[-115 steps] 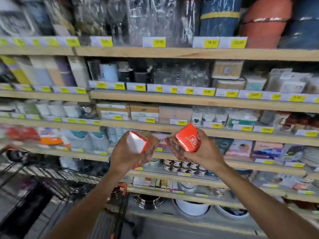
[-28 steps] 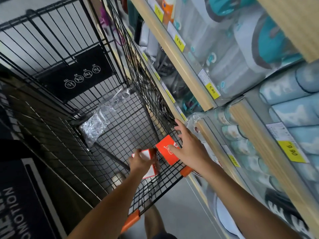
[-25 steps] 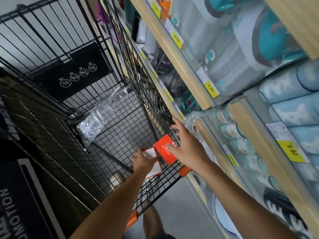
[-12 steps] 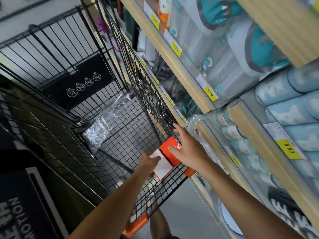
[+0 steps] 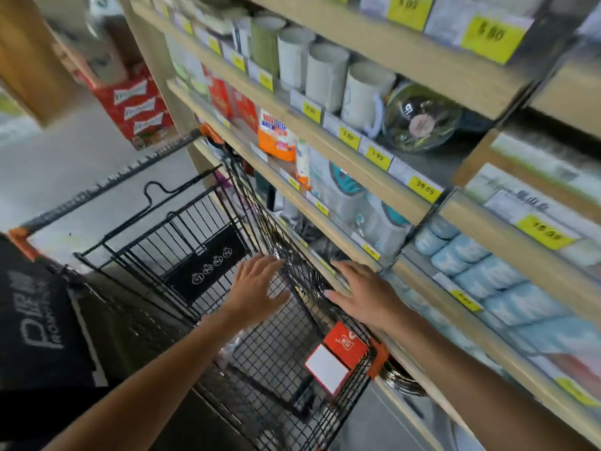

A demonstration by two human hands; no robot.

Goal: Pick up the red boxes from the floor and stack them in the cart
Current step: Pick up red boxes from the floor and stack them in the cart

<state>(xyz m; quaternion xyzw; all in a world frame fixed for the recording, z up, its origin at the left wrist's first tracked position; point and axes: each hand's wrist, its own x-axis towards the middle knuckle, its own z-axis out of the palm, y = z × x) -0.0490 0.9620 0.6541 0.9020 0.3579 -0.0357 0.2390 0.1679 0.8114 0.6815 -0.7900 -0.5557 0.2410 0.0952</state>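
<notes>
**Both hands free above the cart, two boxes down at the near right corner**

Running along the right, from near to far: wooden shelving [image 5: 341, 151] with yellow price tags, mugs and wrapped goods. Pressed close against its lower edge, the black wire cart [image 5: 182, 242], open at the top, mesh floor visible. Far left beyond it, a red carton [image 5: 136, 109] on the floor.

Above the basket, the left hand [image 5: 257, 288], fingers spread and straight, holding nothing. Just right of it, over the cart's right wall, the right hand [image 5: 364, 294], fingers likewise spread and empty. Lower down, at the near right corner of the basket floor, two red boxes: one with its red face up [image 5: 346, 341], the other showing a white face [image 5: 327, 369], edge against edge, side by side rather than one atop the other, as far as can be told.

Step in hand, judged from this: withdrawing to fetch more. No further boxes in view on the floor. Best done by clearing the wire rim without snagging, then returning to the same corner and setting each new box flat and square on these two, edges aligned, released only once seated. Likely risk: a tilted box sliding off across the mesh.
</notes>
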